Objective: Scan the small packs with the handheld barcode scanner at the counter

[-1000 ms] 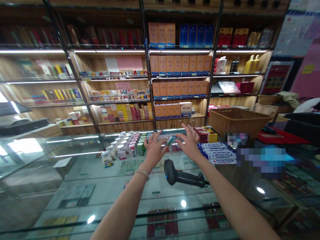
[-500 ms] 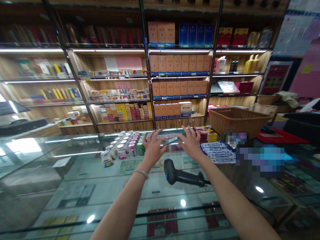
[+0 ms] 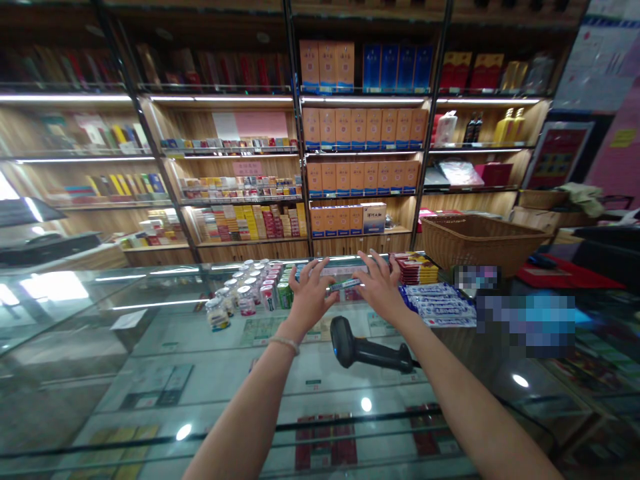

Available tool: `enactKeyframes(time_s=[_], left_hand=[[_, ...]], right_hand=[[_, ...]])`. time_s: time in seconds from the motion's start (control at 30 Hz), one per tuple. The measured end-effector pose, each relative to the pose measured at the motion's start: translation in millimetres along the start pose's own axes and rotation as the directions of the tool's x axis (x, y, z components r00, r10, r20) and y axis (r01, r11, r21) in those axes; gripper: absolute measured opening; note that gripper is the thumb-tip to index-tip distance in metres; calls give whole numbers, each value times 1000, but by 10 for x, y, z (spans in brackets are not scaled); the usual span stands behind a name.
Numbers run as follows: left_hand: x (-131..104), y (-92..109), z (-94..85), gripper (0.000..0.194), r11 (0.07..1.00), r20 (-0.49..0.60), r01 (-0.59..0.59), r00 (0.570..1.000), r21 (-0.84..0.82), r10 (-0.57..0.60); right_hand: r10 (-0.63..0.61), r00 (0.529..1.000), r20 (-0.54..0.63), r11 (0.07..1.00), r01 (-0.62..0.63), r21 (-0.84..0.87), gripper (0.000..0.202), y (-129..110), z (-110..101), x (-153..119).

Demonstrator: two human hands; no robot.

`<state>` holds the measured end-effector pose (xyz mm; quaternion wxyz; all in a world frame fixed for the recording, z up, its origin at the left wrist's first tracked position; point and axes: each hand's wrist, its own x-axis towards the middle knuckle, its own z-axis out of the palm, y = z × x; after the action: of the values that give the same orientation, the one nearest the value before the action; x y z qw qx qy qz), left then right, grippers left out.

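lit wooden shelves (image 3: 187, 123) stood behind a glass counter (image 3: 225, 360). a slim, bar-shaped pack (image 3: 345, 285), greenish with a pale face and print too small to read, spanned the gap between two hands, nearly level, beyond a black scanner (image 3: 370, 353). fingers of the left hand (image 3: 307, 299) gripped one end, those of the right hand (image 3: 383, 287) the other; the spare fingers were fanned wide.

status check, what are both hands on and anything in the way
Left hand and right hand at opposite ends of slim pack. Pack held crosswise between them. Black scanner nearer the wearer, not blocking pack.
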<state>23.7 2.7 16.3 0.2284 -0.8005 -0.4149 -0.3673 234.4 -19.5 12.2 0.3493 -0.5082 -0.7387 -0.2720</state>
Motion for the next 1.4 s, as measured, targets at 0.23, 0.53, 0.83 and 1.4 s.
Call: enactKeyframes(time_s=[0.23, 0.53, 0.83, 1.4], left_hand=[[2, -59, -26, 24, 1000, -31, 3, 1000, -20, -4], [14, -101, -32, 23, 1000, -42, -19, 999, 3, 19], [-5, -102, -19, 18, 999, -61, 18, 998, -28, -20], [-20, -108, -15, 17, 995, -78, 68, 994, -67, -74]], right_hand=[[43, 999, -17, 999, -43, 26, 19, 23, 2, 5], [109, 994, 11, 988, -109, 108, 17, 23, 31, -21], [100, 968, 232, 994, -107, 21, 48, -83, -238, 59], [-21, 812, 584, 993, -49, 104, 104, -425, -492, -801]])
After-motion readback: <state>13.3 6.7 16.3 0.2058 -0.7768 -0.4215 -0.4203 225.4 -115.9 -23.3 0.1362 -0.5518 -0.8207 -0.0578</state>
